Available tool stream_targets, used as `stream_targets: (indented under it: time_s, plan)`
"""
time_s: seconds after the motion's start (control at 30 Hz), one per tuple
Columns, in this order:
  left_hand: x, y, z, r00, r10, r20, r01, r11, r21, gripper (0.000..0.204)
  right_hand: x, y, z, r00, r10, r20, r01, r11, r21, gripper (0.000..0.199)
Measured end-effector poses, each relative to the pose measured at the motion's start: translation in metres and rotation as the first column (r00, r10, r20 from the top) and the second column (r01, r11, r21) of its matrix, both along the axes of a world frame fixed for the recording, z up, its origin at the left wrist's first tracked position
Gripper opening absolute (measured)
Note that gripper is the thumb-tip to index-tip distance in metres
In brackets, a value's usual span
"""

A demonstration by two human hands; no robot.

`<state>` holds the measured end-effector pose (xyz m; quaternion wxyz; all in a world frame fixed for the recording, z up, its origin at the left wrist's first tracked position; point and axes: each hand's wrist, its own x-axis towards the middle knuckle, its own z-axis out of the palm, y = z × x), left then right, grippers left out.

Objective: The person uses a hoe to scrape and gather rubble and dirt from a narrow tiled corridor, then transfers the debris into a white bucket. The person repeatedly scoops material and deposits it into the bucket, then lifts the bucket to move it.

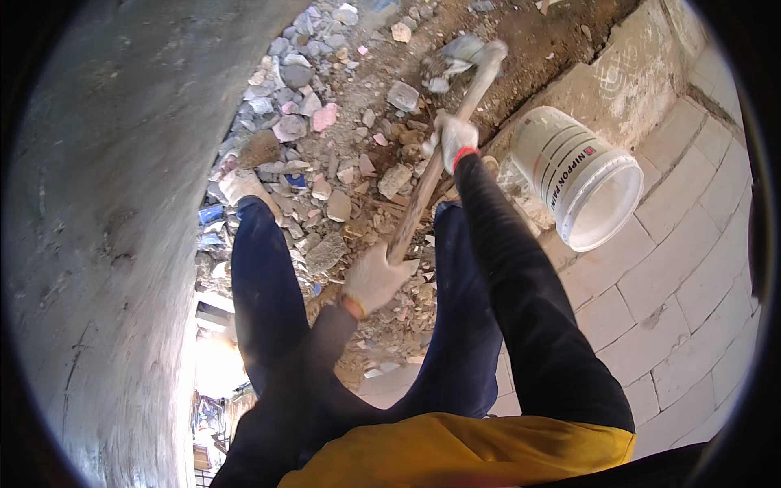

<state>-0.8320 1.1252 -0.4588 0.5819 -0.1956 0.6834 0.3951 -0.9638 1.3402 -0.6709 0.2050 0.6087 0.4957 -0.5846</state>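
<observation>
A long wooden-handled hoe (439,167) slants across the rubble in front of me, and both my hands are closed around its handle. My left hand (378,278), in a whitish glove, grips the near end, between my knees. Farther up the shaft, my right hand (457,140), gloved with a red cuff, holds it. The greyish head is smeared by motion at the far end, over brown soil and broken stones. Beneath and around the handle lies rubble (325,252) of grey, pink and blue pieces.
A white plastic paint bucket (541,146) is tilted beside the concrete ledge (626,77) on the right, mouth toward the lower right. Pale floor tiles (675,252) extend below it. A grey wall (122,203) rises close on the left. My legs straddle the debris.
</observation>
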Motion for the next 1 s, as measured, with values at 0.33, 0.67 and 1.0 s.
stream_targets:
  time_s: [0.33, 0.67, 1.0]
  plan:
    - [0.063, -0.039, 0.104, 0.932, 0.269, 0.244, -0.245, 0.961, -0.124, 0.042, 0.117, -0.101, 0.011, 0.938, 0.284, 0.196, -0.253, 0.953, -0.169, 0.007]
    - [0.067, -0.047, 0.19, 0.698, 0.566, 0.439, -0.554, 0.815, -0.169, 0.033, 0.167, -0.128, 0.046, 0.938, 0.302, 0.172, -0.216, 0.894, -0.392, 0.015]
    - [0.028, -0.008, 0.293, -0.132, 0.422, 0.897, -0.978, 0.092, -0.187, 0.036, 0.116, -0.055, 0.177, 0.981, 0.143, 0.133, -0.041, 0.819, -0.573, 0.022]
